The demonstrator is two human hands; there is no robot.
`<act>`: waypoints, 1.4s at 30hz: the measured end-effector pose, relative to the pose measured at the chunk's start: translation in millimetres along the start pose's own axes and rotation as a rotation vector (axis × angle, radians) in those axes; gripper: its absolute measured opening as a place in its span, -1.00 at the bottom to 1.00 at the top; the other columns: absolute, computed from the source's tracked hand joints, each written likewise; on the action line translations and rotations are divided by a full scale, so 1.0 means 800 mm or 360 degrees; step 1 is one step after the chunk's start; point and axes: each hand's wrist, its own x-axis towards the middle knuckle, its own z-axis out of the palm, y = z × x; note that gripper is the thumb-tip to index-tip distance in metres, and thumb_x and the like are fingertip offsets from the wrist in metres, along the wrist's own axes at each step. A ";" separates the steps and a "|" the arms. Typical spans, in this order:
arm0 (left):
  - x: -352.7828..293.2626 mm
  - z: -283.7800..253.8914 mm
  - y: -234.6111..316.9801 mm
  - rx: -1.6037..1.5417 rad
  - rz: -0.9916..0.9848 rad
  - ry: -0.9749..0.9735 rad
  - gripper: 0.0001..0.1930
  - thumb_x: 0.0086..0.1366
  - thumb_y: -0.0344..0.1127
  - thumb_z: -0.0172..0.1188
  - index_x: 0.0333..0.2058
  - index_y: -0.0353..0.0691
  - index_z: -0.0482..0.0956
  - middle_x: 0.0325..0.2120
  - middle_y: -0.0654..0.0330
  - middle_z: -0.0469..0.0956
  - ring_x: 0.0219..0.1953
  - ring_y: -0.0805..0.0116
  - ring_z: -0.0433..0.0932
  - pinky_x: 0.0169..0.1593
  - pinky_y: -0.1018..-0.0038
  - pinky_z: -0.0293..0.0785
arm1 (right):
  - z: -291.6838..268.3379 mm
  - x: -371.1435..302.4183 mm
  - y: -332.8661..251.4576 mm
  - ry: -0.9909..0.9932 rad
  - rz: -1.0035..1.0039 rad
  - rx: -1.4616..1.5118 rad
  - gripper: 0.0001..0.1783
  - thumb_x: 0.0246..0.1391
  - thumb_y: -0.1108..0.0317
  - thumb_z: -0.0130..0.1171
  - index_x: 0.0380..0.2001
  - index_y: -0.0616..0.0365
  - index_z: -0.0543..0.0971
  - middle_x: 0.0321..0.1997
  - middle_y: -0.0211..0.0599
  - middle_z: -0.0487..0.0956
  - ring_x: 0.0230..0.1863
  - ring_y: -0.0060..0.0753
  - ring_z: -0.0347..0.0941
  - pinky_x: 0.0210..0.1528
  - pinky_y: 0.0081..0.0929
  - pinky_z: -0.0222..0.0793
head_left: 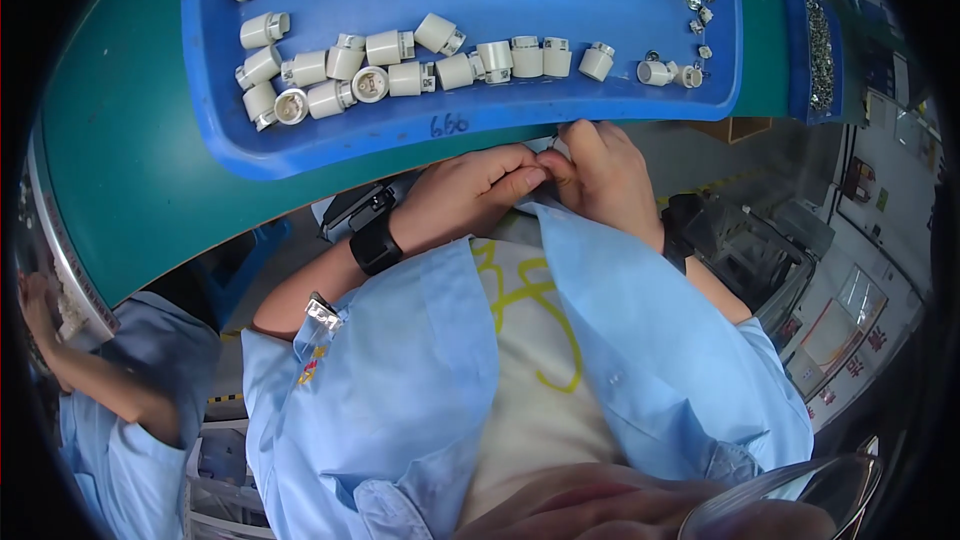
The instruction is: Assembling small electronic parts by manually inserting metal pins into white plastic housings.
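Observation:
My left hand [478, 183] and my right hand [612, 172] meet just below the near edge of a blue tray [330, 145]. Fingers and thumbs of both are closed in a pinch, tips almost touching. A small whitish, partly metallic piece shows between them, mostly covered, so its kind cannot be made out. Beyond the hands, the tray holds several white cylindrical lamp holders [408, 79], lying or standing in a loose row along the near side. A few small metal pieces [697, 28] lie at the tray's right end, close to two shorter white holders [655, 73].
The tray stands on a green tabletop [130, 190]. At the right is a narrow blue bin [798, 60] of small metal parts [821, 55]. A co-worker's arm [110, 380] reaches to another work surface at far left. A brown box edge [745, 128] shows beneath the table.

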 end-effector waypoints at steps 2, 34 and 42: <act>0.001 -0.004 -0.008 0.0103 0.0154 0.0027 -0.77 0.29 -0.21 0.01 -0.26 -0.24 0.50 -0.40 0.25 0.51 -0.35 0.53 0.43 -0.24 0.55 0.35 | 0.009 0.001 0.001 0.0050 -0.0020 -0.0026 -0.78 -0.03 0.41 0.12 -0.34 0.22 0.34 -0.48 -0.06 0.42 -0.44 0.05 0.34 -0.45 -0.20 0.25; -0.140 0.128 0.185 -0.0563 0.0545 0.0388 -0.81 0.33 -0.25 -0.02 -0.34 -0.26 0.38 -0.43 0.39 0.38 -0.35 0.64 0.29 -0.24 0.69 0.27 | -0.106 -0.124 -0.066 0.0683 -0.1079 0.1024 -0.37 -0.32 0.34 0.44 -0.11 0.06 0.37 -0.39 -0.34 0.49 -0.36 -0.35 0.36 -0.32 -0.48 0.29; -0.138 0.151 0.230 -0.0431 0.0709 0.0424 -0.81 0.34 -0.24 -0.06 -0.37 -0.24 0.37 -0.44 0.39 0.36 -0.37 0.64 0.27 -0.26 0.69 0.25 | -0.139 -0.134 -0.074 0.0892 -0.1160 0.1030 -0.33 -0.36 0.35 0.48 -0.11 0.04 0.36 -0.42 -0.40 0.45 -0.37 -0.41 0.32 -0.34 -0.54 0.26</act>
